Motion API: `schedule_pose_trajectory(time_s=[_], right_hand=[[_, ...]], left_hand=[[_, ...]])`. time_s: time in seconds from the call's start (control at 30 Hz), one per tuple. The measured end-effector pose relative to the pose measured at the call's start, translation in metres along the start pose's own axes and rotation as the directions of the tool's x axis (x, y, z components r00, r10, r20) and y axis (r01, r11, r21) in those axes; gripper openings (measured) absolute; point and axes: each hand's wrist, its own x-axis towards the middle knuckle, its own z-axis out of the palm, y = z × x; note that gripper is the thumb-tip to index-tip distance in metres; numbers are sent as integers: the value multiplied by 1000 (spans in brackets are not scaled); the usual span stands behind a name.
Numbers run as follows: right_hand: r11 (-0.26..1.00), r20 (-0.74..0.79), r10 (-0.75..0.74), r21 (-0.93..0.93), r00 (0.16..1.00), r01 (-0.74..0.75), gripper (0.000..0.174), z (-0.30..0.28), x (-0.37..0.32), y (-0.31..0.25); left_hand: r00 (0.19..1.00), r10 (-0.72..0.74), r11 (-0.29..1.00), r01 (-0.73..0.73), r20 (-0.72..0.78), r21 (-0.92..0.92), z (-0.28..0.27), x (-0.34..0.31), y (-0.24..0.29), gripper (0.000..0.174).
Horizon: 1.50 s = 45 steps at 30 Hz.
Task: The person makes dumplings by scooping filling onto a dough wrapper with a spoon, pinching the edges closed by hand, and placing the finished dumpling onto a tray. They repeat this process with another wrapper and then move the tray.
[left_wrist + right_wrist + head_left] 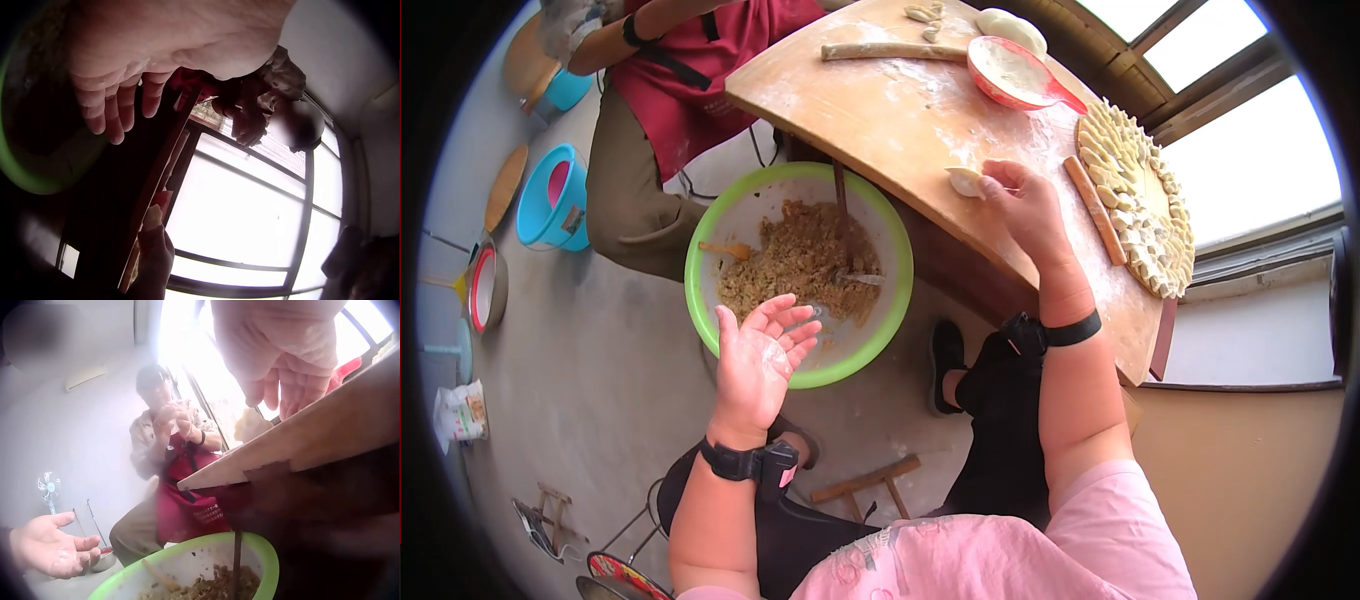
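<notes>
In the head view my left hand [752,372], palm up with fingers spread and floury, is over the near rim of the green-rimmed basin [700,272] and holds nothing. Brown minced filling [795,258] lies in the basin, with a stick and a spoon in it. At the board's near edge my right hand [1030,205] pinches a pale folded dumpling [964,181] between thumb and fingers. The same dumpling [252,427] shows beside the fingertips in the right wrist view, close over the wooden board [269,450].
A rolling pin [1092,210] lies beside a round tray crowded with dumplings [1135,190]. Farther back are a red scoop of flour [1012,72], dough [1012,30] and another rolling pin [890,51]. A person in a red apron [690,90] sits across, beyond the basin.
</notes>
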Motion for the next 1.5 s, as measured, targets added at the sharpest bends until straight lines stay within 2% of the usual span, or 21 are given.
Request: schedule_pose_trajectory(time_s=[0.03, 0.07, 0.13, 0.23, 0.3, 0.5, 0.6, 0.73, 0.8, 0.83, 0.87, 0.93, 1.0, 1.13, 1.27, 1.37, 1.5], right_hand=[[999, -2, -45, -6, 999, 45, 36, 0, -5, -15], [976, -42, -188, -118, 981, 182, 36, 3, -4, -18], [952, -87, -257, -191, 962, 237, 27, 8, -6, -27], [941, -106, -287, -218, 952, 259, 17, 14, -3, -22], [912, -61, -321, -288, 945, 291, 19, 17, 1, -19], [926, -53, -299, -256, 953, 277, 19, 11, -3, -22], [959, -114, -246, -171, 962, 225, 18, -21, -6, -26], [970, -218, -225, -143, 949, 197, 17, -102, -12, -21], [975, -196, -151, -193, 969, 113, 19, -148, -9, -10], [943, -170, -159, -317, 972, 99, 19, -174, -8, -5], [896, -143, -167, -435, 976, 89, 19, -199, -6, 4], [893, -141, -39, -449, 989, -29, 21, -250, 8, 40], [824, -220, 11, -550, 975, -133, 23, -298, 13, 71], [770, -206, 105, -602, 973, -210, 22, -361, 31, 160], [770, -234, 159, -579, 959, -269, 21, -373, 43, 220], [804, -234, 184, -522, 955, -283, 20, -369, 46, 234], [781, -196, 161, -574, 967, -246, 19, -367, 49, 250]], left_hand=[[1000, -2, 1000, 2, 7, -17, 2, 1, -1, 80], [1000, 1, 1000, -1, 3, -19, 2, 0, -2, 80], [999, -18, 999, 19, 35, -27, 3, 4, -7, 79], [999, -30, 999, 30, 38, -11, 6, 5, -13, 76], [999, -43, 999, 43, 2, 22, 11, 5, -14, 74], [997, -48, 996, 53, -65, 70, 28, 5, -16, 71], [995, -59, 993, 67, -79, 100, 42, 4, -21, 71], [996, -68, 987, 76, -64, 139, 57, 11, -29, 71], [995, -85, 983, 92, -51, 159, 65, 19, -38, 70], [994, -97, 981, 103, -46, 165, 66, 24, -42, 70], [994, -105, 979, 110, -41, 171, 69, 29, -45, 70], [992, -111, 973, 121, -60, 196, 80, 35, -54, 69], [989, -121, 967, 136, -82, 214, 87, 43, -62, 68], [977, -153, 955, 185, -149, 233, 92, 59, -79, 68], [963, -181, 941, 229, -200, 250, 92, 75, -95, 68], [956, -196, 937, 248, -219, 246, 92, 85, -102, 69], [959, -213, 925, 260, -188, 278, 90, 92, -108, 70]])
